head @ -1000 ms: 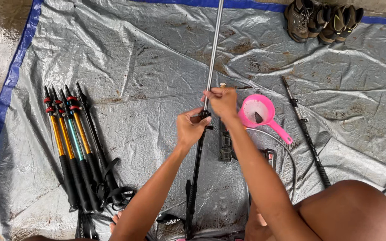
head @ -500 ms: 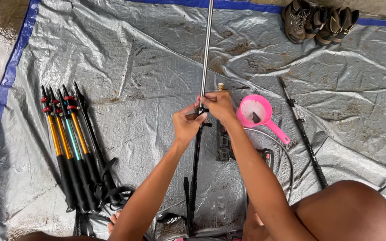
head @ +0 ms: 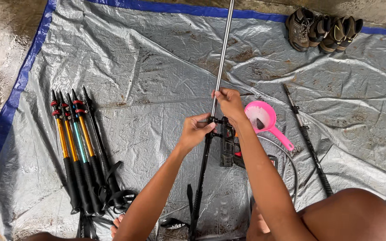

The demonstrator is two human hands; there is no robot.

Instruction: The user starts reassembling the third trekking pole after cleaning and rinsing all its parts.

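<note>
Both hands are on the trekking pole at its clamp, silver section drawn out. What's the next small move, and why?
Probably close the clamp. The left hand pinches the black clamp collar where the lower black shaft meets the silver upper section. The right hand grips that silver section just above. With the section extended and steadied, fixing the joint looks like the natural step.

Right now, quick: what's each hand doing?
Left hand: closed on the trekking pole at its black clamp.
Right hand: closed around the pole's silver upper section, just above the clamp.
</note>
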